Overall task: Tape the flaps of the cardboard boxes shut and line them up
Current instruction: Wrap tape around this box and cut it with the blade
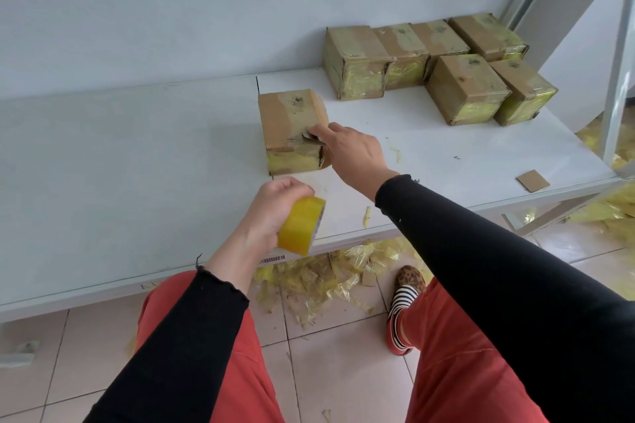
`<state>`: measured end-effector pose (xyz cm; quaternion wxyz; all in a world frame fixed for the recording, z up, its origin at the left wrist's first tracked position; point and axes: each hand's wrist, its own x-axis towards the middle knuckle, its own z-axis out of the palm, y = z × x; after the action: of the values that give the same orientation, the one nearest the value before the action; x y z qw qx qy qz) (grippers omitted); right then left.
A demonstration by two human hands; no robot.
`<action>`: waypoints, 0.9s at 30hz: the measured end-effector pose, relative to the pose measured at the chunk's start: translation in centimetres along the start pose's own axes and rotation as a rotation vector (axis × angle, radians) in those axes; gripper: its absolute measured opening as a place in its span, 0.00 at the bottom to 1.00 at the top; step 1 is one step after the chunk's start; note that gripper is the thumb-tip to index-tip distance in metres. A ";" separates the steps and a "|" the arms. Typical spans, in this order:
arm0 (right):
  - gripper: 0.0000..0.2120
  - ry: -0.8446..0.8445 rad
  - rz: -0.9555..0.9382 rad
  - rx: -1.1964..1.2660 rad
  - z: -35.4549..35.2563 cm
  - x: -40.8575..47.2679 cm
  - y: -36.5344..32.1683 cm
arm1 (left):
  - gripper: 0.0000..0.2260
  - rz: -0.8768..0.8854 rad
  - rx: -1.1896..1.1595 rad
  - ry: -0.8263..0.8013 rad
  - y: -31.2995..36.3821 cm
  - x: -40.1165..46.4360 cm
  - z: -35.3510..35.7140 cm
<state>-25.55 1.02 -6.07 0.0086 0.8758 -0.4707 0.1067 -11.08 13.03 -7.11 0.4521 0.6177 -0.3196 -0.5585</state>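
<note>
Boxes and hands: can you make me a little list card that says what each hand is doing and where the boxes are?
left hand: grips yellow tape roll
right hand: fingers touch the near box at its torn top edge
near box: alone, mid table
other boxes: six, grouped at the back right
floor: yellow tape scraps

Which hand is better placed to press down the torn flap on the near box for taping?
The right hand: its fingertips already touch the torn flap on the near cardboard box. The left hand grips the yellow tape roll, short of the box.
</note>
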 end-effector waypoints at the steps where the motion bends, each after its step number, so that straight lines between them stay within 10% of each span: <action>1: 0.23 0.004 0.004 0.003 0.0 0.3 0.2 | 0.05 -0.011 0.026 -0.041 -0.3 -0.3 0.3; 14: 0.11 0.175 0.013 0.108 1.4 0.7 -0.6 | 0.06 0.057 -0.177 0.144 0.0 -0.2 -0.8; 21: 0.19 0.232 0.027 0.041 1.9 0.8 -1.4 | 0.04 0.252 0.118 0.287 -0.4 -0.1 -1.2; 27: 0.21 0.207 0.014 -0.087 2.0 1.7 -2.6 | 0.04 0.174 0.028 0.125 -0.2 -0.1 -2.1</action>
<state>-22.16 0.85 -7.46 0.0946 0.8555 -0.4776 0.1761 -9.05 13.62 -7.34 0.5094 0.6272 -0.3511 -0.4731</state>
